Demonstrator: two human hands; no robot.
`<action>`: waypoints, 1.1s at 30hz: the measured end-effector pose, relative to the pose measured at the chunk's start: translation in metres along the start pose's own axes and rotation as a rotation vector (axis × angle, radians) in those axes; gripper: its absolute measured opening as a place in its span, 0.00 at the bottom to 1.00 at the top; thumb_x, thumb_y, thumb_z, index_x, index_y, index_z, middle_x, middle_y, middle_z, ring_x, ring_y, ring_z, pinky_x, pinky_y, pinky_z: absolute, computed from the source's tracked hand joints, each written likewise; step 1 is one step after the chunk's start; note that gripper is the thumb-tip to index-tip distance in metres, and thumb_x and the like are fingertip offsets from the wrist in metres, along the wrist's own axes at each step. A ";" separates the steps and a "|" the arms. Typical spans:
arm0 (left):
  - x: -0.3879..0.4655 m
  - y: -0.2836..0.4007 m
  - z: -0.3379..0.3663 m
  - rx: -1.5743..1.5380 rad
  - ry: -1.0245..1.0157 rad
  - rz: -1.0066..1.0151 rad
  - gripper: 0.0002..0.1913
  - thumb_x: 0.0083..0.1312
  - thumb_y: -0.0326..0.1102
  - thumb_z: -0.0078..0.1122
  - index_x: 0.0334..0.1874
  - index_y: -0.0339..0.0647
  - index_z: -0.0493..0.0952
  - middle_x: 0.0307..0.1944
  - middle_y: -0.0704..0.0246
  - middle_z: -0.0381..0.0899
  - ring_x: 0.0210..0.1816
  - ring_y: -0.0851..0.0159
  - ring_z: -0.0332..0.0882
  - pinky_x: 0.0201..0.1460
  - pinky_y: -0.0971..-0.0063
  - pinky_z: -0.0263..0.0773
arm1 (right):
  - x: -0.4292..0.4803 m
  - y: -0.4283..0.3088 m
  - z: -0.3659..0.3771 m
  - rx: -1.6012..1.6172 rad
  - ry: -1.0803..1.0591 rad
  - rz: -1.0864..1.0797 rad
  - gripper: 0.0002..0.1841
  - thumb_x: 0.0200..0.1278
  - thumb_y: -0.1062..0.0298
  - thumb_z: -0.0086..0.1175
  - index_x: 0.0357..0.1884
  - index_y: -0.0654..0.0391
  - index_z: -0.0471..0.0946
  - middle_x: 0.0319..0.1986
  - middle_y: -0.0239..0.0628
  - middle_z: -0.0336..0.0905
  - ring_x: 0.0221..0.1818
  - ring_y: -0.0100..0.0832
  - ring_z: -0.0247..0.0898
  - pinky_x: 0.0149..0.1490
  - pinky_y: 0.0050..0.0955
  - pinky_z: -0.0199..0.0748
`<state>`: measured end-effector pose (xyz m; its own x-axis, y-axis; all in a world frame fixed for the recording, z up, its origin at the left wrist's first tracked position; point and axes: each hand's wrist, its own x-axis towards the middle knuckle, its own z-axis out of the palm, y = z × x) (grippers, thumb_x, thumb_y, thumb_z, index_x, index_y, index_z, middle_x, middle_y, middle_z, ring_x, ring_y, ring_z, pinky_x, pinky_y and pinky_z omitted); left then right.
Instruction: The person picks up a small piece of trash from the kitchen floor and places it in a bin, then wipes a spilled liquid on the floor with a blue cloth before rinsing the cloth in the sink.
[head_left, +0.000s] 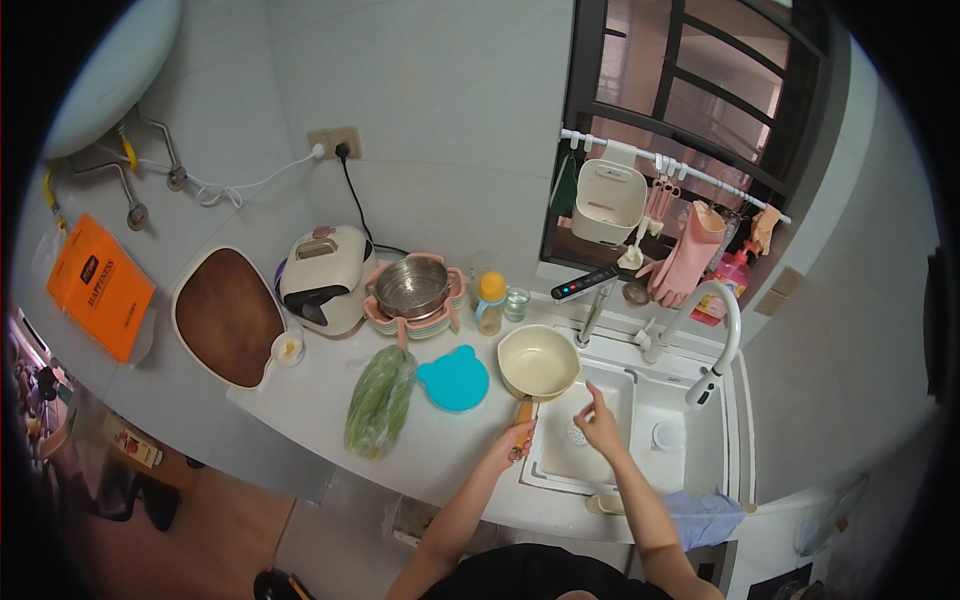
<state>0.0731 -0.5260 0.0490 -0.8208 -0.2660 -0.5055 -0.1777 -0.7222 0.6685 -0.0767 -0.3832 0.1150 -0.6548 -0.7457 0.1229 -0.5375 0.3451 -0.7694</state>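
Observation:
My left hand (514, 444) is closed around the wooden handle of a cream-coloured saucepan (538, 361) with a pouring lip. The pan looks empty and is at the left rim of the white sink (551, 474). Over the left basin is my right hand (598, 424), its index finger extended and nothing visible in it. A chrome faucet (595, 315) with a black lit display stands behind the pan. Left of the pan are a turquoise bear-shaped silicone mat or lid (456, 380) and green vegetables in a clear plastic bag (381, 403).
A yellow-capped bottle (490, 304) and a glass (517, 304) stand behind the pan. Further left are a steel steamer basket (411, 285), a rice cooker (328, 277) and a brown-faced board (230, 319). A white pull-down faucet (731, 322) arches over the right basin, near a blue cloth (701, 517).

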 end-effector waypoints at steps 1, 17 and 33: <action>0.001 0.000 0.000 -0.004 0.004 0.001 0.14 0.60 0.49 0.55 0.25 0.47 0.67 0.12 0.76 0.64 0.10 0.78 0.62 0.07 0.90 0.44 | -0.014 0.008 0.002 0.050 0.013 0.024 0.37 0.47 0.72 0.56 0.64 0.48 0.57 0.23 0.33 0.71 0.20 0.24 0.65 0.29 0.23 0.66; 0.005 0.001 0.010 -0.085 0.090 0.091 0.14 0.57 0.45 0.60 0.27 0.45 0.67 0.16 0.76 0.65 0.12 0.78 0.63 0.08 0.89 0.52 | -0.087 0.028 -0.009 0.112 0.170 0.087 0.14 0.51 0.72 0.58 0.42 0.54 0.79 0.23 0.27 0.71 0.21 0.19 0.61 0.28 0.19 0.63; 0.013 0.002 0.000 -0.119 0.091 0.014 0.14 0.59 0.43 0.59 0.37 0.44 0.66 0.28 0.73 0.67 0.17 0.78 0.63 0.07 0.90 0.50 | -0.113 0.065 -0.004 -0.163 0.183 0.125 0.08 0.50 0.66 0.57 0.34 0.55 0.80 0.25 0.37 0.73 0.25 0.37 0.70 0.33 0.33 0.68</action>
<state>0.0627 -0.5308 0.0437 -0.7692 -0.3292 -0.5477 -0.0967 -0.7873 0.6090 -0.0398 -0.2737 0.0537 -0.7984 -0.5814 0.1562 -0.5154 0.5259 -0.6766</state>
